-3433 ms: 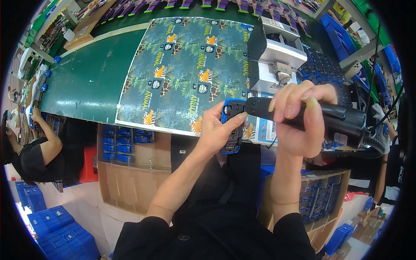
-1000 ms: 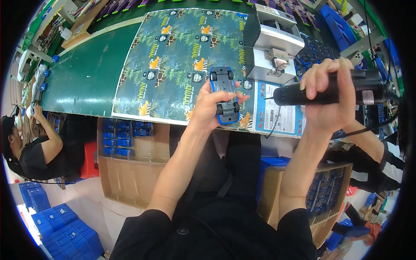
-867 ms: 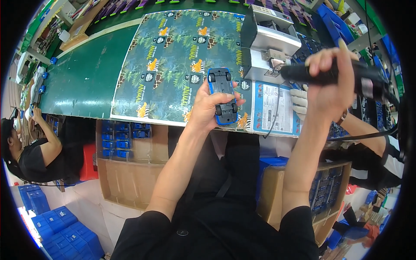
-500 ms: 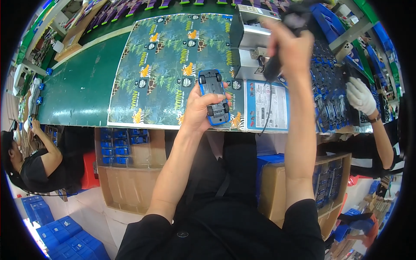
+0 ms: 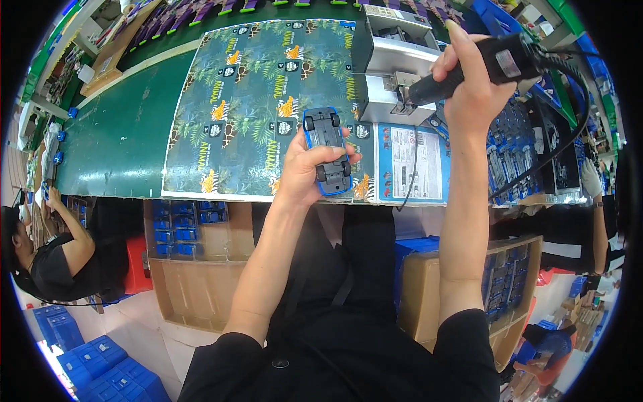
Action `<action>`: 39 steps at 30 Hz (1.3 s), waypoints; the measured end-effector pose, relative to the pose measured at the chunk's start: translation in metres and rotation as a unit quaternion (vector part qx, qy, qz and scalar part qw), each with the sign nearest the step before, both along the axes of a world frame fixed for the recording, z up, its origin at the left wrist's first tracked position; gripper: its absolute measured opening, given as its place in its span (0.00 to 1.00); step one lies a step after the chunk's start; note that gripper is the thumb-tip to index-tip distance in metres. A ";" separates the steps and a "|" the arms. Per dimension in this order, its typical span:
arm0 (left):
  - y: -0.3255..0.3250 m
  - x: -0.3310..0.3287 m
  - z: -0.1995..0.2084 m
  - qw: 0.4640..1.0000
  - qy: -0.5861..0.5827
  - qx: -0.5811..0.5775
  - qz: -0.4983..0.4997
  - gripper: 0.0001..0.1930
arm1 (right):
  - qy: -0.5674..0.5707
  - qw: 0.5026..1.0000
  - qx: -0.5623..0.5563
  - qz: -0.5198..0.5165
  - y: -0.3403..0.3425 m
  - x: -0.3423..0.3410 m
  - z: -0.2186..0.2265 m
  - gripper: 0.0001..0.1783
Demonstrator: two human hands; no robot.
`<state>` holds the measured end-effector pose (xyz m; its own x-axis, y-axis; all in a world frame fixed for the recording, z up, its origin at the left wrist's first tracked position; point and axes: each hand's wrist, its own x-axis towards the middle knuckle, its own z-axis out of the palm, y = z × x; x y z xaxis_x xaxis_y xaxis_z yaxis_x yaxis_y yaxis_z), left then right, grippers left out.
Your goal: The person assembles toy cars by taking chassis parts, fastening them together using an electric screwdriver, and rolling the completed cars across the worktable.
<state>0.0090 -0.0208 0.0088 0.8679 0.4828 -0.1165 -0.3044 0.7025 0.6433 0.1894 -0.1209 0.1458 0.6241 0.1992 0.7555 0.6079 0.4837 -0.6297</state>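
My left hand grips a blue toy car, its dark underside and wheels facing up, above the table's front edge. The thumb lies across the chassis. In my right hand is a black corded electric screwdriver, held nearly level. Its tip points left and meets the small bracket on the front of a silver metal box, which looks like a screw feeder; whether a screw sits on the tip is too small to tell.
Patterned animal-print sheets cover the table beside a green surface. Rows of blue toy cars lie at right, near a co-worker's gloved hand. Cardboard boxes with blue parts stand below. The screwdriver's cable loops at right.
My right hand has brought the screwdriver from a blurred swing to the metal box's bracket. The toy car stays in my left hand. The co-worker's gloved hand has moved right and down.
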 end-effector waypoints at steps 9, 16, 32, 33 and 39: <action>0.000 -0.003 0.000 1.000 -0.005 -0.003 0.003 0.27 | 0.116 0.980 -0.155 0.035 0.012 0.007 0.014 0.14; 0.000 0.000 0.001 0.999 -0.032 -0.020 -0.003 0.29 | 0.229 0.946 -0.008 0.230 -0.048 -0.066 -0.003 0.09; 0.002 0.000 -0.002 1.000 0.004 -0.012 0.001 0.26 | 0.196 0.935 -0.003 0.297 -0.035 -0.119 -0.025 0.10; 0.002 0.000 -0.002 0.999 0.008 -0.037 -0.014 0.24 | 0.193 0.936 -0.018 0.294 -0.035 -0.122 -0.027 0.10; 0.001 0.000 0.001 0.996 0.017 -0.082 -0.027 0.19 | 0.157 0.932 -0.025 0.326 -0.033 -0.126 -0.035 0.17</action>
